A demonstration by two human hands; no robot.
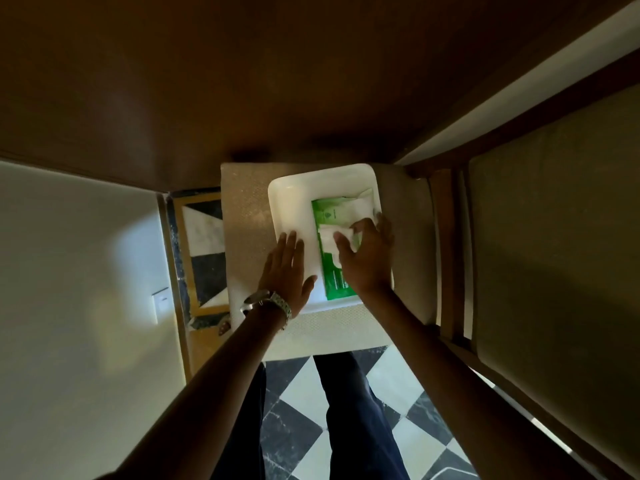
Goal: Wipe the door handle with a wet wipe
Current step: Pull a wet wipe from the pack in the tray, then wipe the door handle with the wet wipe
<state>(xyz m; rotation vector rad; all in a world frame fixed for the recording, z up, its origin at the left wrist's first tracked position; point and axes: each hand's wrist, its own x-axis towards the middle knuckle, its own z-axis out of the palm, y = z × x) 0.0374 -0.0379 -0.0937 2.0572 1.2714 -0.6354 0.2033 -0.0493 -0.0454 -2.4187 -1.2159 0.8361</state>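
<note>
Fingers (346, 242) of the right hand (367, 261) pinch a white wet wipe (337, 237) that protrudes from the green soft-plastic wipe pack (334, 271), just right of frame centre. Left hand (289, 271) lies flat, fingers extended and open, palm down on the left floor of the white rounded-rectangle plastic tray (287, 192). A wristwatch with a pale band (273, 303) sits on the left wrist. The pack lies inside the right half of the tray. The tray rests on a beige textured counter (242, 220) at frame centre. A brown wooden door surface (277, 81) fills the upper frame. Black-and-white checkered floor tiles (298, 393) occupy the lower centre. The door handle cannot be identified.
</note>
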